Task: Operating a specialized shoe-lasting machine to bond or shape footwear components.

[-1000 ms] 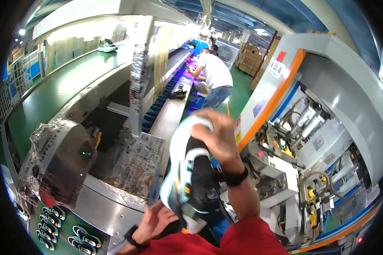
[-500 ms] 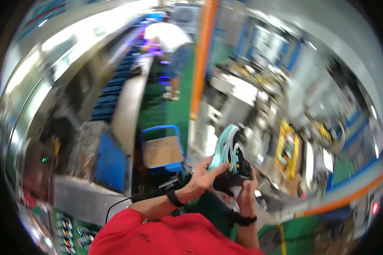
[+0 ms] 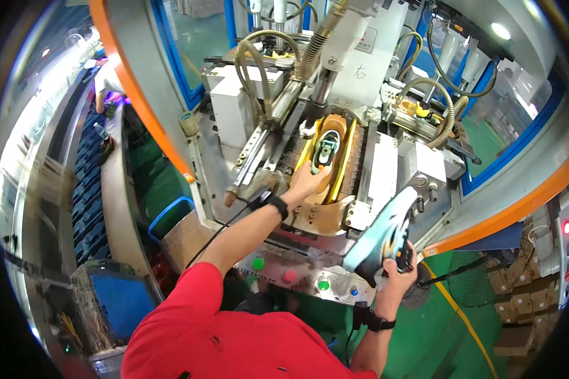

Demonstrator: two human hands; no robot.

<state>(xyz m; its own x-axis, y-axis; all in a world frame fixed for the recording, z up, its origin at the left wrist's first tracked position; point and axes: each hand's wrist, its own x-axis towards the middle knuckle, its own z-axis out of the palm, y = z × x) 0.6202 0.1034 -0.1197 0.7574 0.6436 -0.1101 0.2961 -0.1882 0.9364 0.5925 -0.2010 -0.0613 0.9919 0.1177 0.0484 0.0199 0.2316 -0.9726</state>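
Note:
My right hand (image 3: 399, 278) grips a sneaker (image 3: 379, 237) with a pale mint sole and a dark upper, its sole side turned up and leftward. It is held in front of the press's right side. My left hand (image 3: 307, 183) reaches into the press (image 3: 357, 155), its fingers closed at the near end of a second shoe (image 3: 325, 150). That shoe has a dark and mint-green upper with a pale rim and sits upright between the yellow-edged, brown pads of the press. The fingertips of my left hand are partly hidden against the shoe.
Below the press runs a control panel (image 3: 291, 276) with green, red and blue buttons. An orange curved rail (image 3: 142, 107) borders the machine on the left. Farther left are a conveyor (image 3: 91, 183), a person in white (image 3: 110, 82) and a blue-rimmed bin (image 3: 186, 237). Cardboard boxes (image 3: 518, 303) stand right.
My view has swung right to face the press. Both hands were on one sneaker; my left hand has let go of it and reached into the press, while my right keeps holding it.

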